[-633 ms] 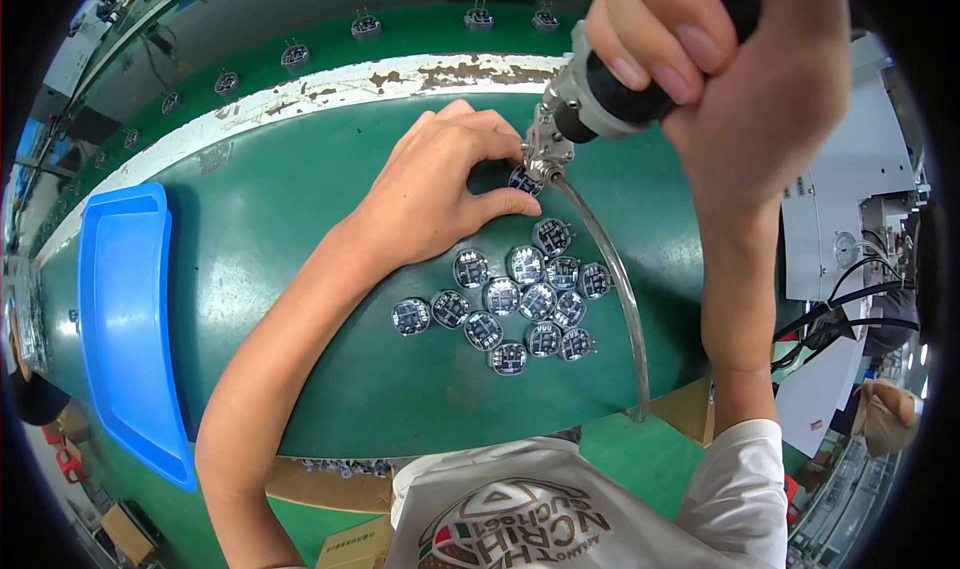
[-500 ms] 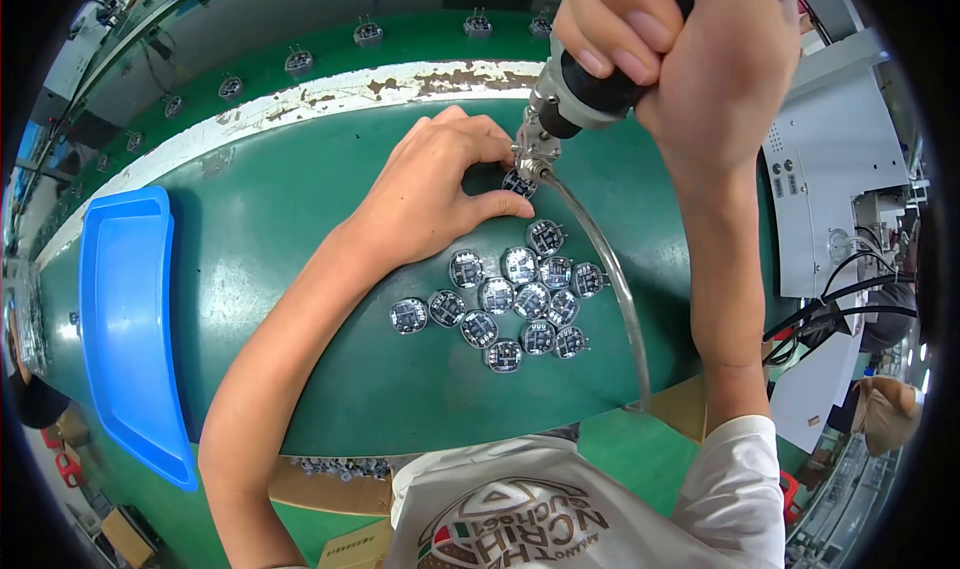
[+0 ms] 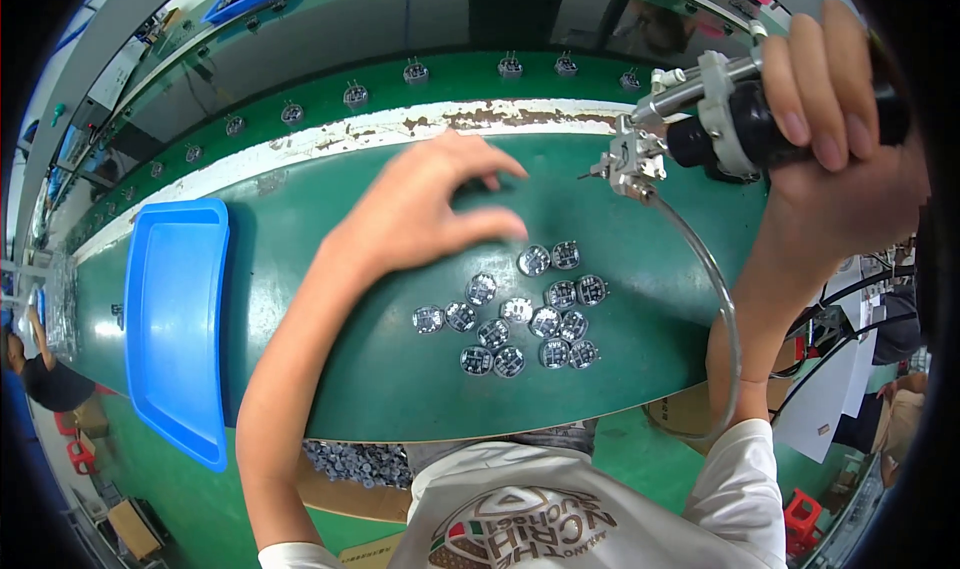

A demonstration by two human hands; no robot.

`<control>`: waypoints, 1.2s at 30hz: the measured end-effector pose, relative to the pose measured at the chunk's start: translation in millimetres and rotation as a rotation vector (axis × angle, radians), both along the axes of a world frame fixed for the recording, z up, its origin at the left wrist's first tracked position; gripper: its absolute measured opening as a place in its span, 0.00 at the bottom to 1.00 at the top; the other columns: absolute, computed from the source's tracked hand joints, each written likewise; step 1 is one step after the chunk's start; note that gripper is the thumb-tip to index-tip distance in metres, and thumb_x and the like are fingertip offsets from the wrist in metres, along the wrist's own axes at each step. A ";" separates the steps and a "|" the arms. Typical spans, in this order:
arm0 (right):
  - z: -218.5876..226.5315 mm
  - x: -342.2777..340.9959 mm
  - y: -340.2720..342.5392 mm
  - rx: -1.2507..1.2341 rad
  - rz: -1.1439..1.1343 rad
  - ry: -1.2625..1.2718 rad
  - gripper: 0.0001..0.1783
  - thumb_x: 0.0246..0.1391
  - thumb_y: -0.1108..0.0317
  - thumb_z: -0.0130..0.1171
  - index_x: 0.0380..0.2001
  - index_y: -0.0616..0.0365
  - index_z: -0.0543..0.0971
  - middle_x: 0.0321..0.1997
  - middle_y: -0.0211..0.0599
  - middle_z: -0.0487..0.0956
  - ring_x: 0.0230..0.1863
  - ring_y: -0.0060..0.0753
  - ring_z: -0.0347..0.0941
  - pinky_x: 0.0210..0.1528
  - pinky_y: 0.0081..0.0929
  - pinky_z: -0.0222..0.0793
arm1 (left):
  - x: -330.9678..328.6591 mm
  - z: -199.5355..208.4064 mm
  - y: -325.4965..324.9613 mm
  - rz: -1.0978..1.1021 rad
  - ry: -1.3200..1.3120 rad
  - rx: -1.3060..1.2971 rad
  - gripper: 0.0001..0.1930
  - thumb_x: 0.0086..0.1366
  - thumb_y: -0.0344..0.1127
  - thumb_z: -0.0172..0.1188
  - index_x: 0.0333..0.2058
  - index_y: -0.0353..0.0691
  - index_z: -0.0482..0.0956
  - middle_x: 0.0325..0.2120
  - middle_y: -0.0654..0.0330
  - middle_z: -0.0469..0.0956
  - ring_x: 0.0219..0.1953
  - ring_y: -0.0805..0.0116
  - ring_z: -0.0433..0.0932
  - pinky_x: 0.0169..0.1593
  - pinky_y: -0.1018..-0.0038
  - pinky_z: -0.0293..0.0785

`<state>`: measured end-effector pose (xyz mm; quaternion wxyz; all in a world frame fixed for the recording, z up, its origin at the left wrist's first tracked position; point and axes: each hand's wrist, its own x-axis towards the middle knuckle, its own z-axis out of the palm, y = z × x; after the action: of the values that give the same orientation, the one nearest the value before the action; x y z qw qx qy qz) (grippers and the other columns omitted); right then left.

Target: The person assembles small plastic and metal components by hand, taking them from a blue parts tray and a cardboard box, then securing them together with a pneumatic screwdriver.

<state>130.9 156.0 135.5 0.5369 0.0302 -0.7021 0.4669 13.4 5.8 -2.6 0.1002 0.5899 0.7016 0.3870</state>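
In my right hand [image 3: 838, 149] is a black electric screwdriver [image 3: 740, 124] with a metal screw-feeding head [image 3: 630, 159]. It lies nearly level at the right, its tip pointing left over the bench. A clear hose [image 3: 705, 259] curves down from the head toward my right forearm. My left hand [image 3: 415, 209] hovers above the green bench, slightly blurred, thumb and fingers apart with nothing between them. Just below its thumb, several small round motor-like parts [image 3: 516, 311] with circuit boards on top lie in a loose group. The nearest pair includes this round part [image 3: 534, 260].
A blue tray [image 3: 178, 319] stands at the left end of the bench. Beyond a worn white rail [image 3: 400, 126], similar parts [image 3: 356, 94] stand in a row on a green strip. A box of small grey parts [image 3: 355, 464] sits under the front edge. Cables [image 3: 850, 294] hang at the right.
The screwdriver has swung right, away from my left hand, and tilted from upright to nearly level. My left hand has let go of the round part it held. The view has shifted somewhat.
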 end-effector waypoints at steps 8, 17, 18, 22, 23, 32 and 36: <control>27.8 10.0 -3.8 -0.255 -0.032 -0.036 0.17 0.71 0.56 0.44 0.36 0.59 0.70 0.08 0.25 0.58 0.05 0.21 0.54 0.11 0.21 0.60 | -105.1 -31.1 34.6 0.744 0.582 0.019 0.19 0.56 0.43 0.74 0.42 0.37 0.85 0.39 0.53 0.83 0.44 0.51 0.78 0.50 0.57 0.74; 20.2 6.0 -15.4 -0.406 -0.067 -0.292 0.21 0.66 0.51 0.54 0.26 0.56 0.69 0.07 0.25 0.60 0.06 0.23 0.57 0.12 0.23 0.63 | -5.0 -21.1 22.7 0.189 0.225 0.053 0.15 0.51 0.38 0.78 0.32 0.38 0.84 0.31 0.57 0.82 0.38 0.57 0.75 0.46 0.64 0.72; 16.3 1.0 -18.1 -0.405 -0.071 -0.296 0.21 0.66 0.51 0.54 0.26 0.56 0.69 0.07 0.25 0.60 0.06 0.23 0.57 0.12 0.23 0.63 | 2.1 -22.8 20.6 0.160 0.203 0.070 0.15 0.51 0.38 0.78 0.32 0.38 0.83 0.31 0.58 0.81 0.38 0.57 0.74 0.46 0.64 0.71; -1.0 -3.9 -21.2 -0.410 -0.082 -0.321 0.21 0.66 0.51 0.54 0.26 0.56 0.69 0.07 0.25 0.60 0.05 0.22 0.56 0.12 0.22 0.62 | 13.4 -26.4 10.7 0.149 0.081 0.024 0.15 0.52 0.40 0.77 0.30 0.40 0.80 0.27 0.61 0.78 0.37 0.59 0.74 0.46 0.65 0.67; -4.2 -2.8 -20.4 -0.408 -0.086 -0.328 0.21 0.66 0.51 0.54 0.26 0.56 0.69 0.07 0.25 0.60 0.05 0.22 0.56 0.12 0.22 0.62 | 13.9 -27.5 11.3 0.147 0.071 0.024 0.15 0.52 0.40 0.77 0.30 0.40 0.80 0.27 0.61 0.78 0.37 0.59 0.74 0.46 0.65 0.67; -21.3 -7.8 -16.7 -0.392 -0.095 -0.350 0.20 0.66 0.52 0.54 0.27 0.56 0.69 0.07 0.24 0.59 0.05 0.21 0.55 0.12 0.22 0.61 | 13.5 -31.7 13.2 0.139 0.093 0.039 0.16 0.52 0.41 0.77 0.29 0.39 0.78 0.27 0.61 0.77 0.36 0.59 0.73 0.44 0.65 0.65; -22.8 -8.9 -18.3 -0.386 -0.093 -0.342 0.20 0.66 0.52 0.54 0.27 0.55 0.69 0.07 0.24 0.59 0.05 0.21 0.55 0.12 0.21 0.61 | 13.7 -31.4 13.4 0.132 0.091 0.039 0.17 0.52 0.41 0.77 0.29 0.39 0.78 0.27 0.61 0.77 0.36 0.59 0.73 0.44 0.65 0.65</control>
<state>122.0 137.7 112.7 0.4270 -0.1845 -0.6810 0.5655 27.1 19.2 -34.0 0.0309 0.5609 0.7352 0.3793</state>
